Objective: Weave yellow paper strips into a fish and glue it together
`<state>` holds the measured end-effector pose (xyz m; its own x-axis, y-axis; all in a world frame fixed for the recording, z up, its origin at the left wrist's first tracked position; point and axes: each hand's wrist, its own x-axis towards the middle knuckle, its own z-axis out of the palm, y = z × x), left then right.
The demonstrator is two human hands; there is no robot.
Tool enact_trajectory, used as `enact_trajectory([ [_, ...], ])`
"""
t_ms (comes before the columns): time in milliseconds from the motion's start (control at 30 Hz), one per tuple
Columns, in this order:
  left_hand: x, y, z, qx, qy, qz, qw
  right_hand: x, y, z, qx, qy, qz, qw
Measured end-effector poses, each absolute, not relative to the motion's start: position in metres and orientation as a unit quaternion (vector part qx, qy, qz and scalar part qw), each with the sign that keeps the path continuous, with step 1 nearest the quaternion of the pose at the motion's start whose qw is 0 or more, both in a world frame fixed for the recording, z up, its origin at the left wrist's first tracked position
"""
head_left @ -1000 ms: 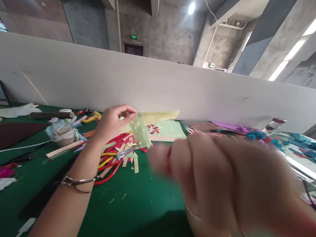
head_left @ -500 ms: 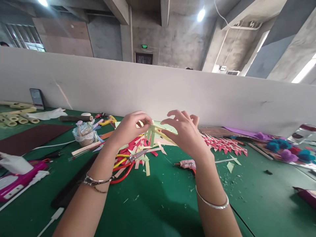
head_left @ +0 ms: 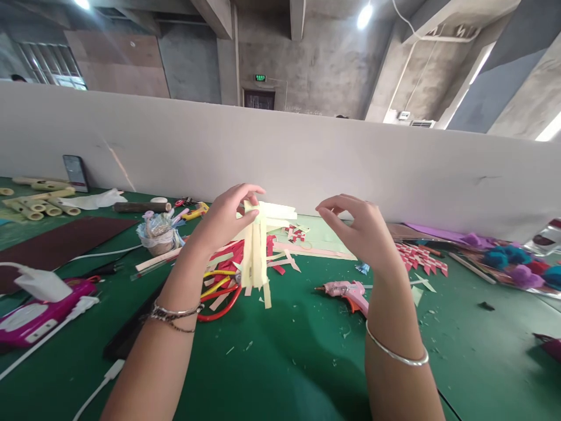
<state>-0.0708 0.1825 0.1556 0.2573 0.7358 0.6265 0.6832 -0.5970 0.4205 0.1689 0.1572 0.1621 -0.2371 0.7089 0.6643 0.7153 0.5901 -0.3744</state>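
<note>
My left hand [head_left: 225, 217] pinches the top of a bunch of pale yellow paper strips [head_left: 255, 254], which hang straight down above the green table [head_left: 284, 362]. My right hand [head_left: 357, 229] hovers to the right of the strips with fingers apart and holds nothing. Below the strips lie red-handled scissors [head_left: 219, 304] on a heap of red and yellow paper scraps [head_left: 223, 263]. A pink glue gun [head_left: 348, 290] rests on the table under my right wrist.
A white partition [head_left: 280, 158] runs along the table's far edge. At left sit a cup of craft bits [head_left: 158, 237], a dark red sheet [head_left: 56, 242], paper rolls [head_left: 39, 204], a phone [head_left: 75, 173] and a pink device [head_left: 39, 318]. Red-and-white woven strips [head_left: 421, 257] and pompoms [head_left: 512, 257] lie at right.
My right hand has let go of the strips and drawn off to the right. The strips, spread between both hands before, now hang down in a bunch from my left hand.
</note>
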Motion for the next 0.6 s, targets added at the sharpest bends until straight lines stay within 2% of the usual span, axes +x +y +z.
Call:
enact_trajectory([
  [300,-0.085,0.19,0.151,0.793,0.566,0.223,-0.041,0.177,0.157,0.16,-0.509,-0.778,-0.03,0.366],
  [433,-0.088,0.186,0.154,0.783,0.579,0.211,-0.08,0.171,0.159,0.161,-0.506,-0.79,-0.021,0.345],
  [500,-0.09,0.182,0.158,0.761,0.603,0.224,-0.085,0.156,0.16,0.158,-0.508,-0.808,-0.007,0.299],
  [600,-0.094,0.177,0.163,0.72,0.645,0.238,-0.094,0.113,0.163,0.139,-0.478,-0.86,0.046,0.171],
])
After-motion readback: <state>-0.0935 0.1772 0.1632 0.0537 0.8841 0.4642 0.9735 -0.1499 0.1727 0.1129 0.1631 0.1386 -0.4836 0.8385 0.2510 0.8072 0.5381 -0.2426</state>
